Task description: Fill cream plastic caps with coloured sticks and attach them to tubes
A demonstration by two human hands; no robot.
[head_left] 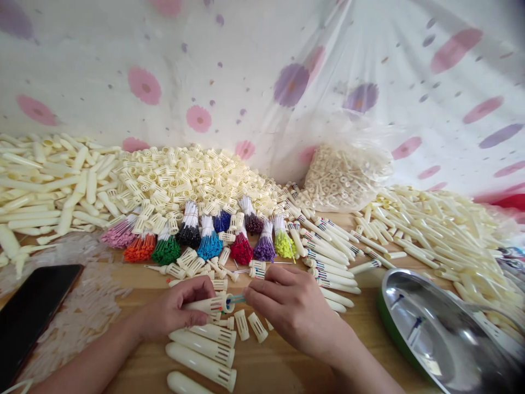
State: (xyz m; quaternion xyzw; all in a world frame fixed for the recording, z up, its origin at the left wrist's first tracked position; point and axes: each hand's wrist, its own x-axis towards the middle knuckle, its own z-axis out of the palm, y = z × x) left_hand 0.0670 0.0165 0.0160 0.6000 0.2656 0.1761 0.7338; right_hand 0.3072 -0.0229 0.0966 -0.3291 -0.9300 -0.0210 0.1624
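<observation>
My left hand [172, 309] is closed round a cream plastic pen barrel [209, 304], held level over the wooden table [287, 366]. My right hand [287, 303] pinches a thin blue refill [235, 299] whose end sits in the barrel's open mouth. Under the hands lie several more cream barrels [205, 350] and short slotted caps [250, 325]. Just beyond stand bundles of coloured refills [209, 243]: pink, orange, green, black, blue, red, purple, yellow.
A heap of slotted cream caps [184, 178] lies behind the bundles, with plain barrels [45, 186] far left and more at right [443, 230]. A clear bag of small parts [344, 178] rests at the back. A metal bowl [435, 328] sits right, a dark phone [28, 312] left.
</observation>
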